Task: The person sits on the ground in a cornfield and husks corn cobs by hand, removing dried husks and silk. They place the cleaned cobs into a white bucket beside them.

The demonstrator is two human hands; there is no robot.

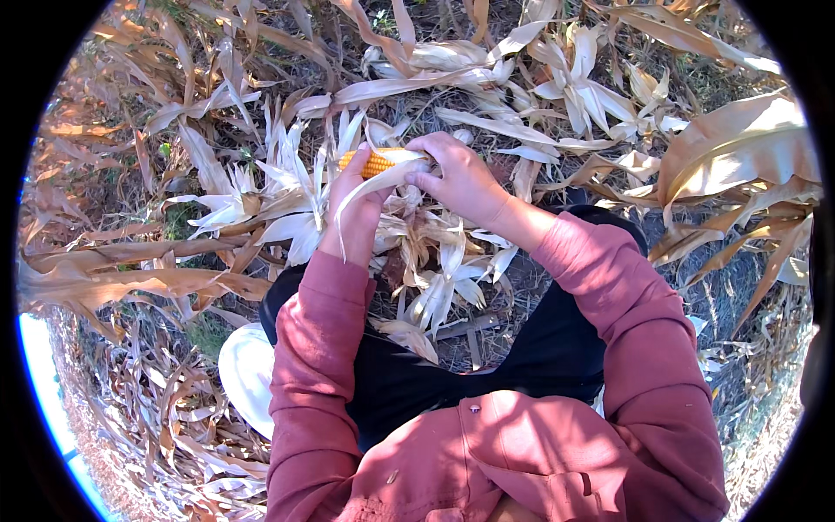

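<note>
A corn cob (377, 163) with bright orange-yellow kernels lies across my two hands, tilted slightly, above the ground in front of me. My left hand (350, 198) is wrapped round its left end, the thumb along the kernels. At the right end, my right hand (462, 181) pinches the pale husk (396, 177) between thumb and fingers. One strip of that husk is peeled back and hangs down past my left wrist. The underside of the cob and most of my left fingers are hidden.
Peeled, dry husks (444, 278) lie on the ground just below my hands, with more husks (296, 191) at the left. Broad dry corn leaves (731, 157) stick up at the right, and a long stalk (139, 255) lies at the left. A white round object (246, 374) sits beside my left leg.
</note>
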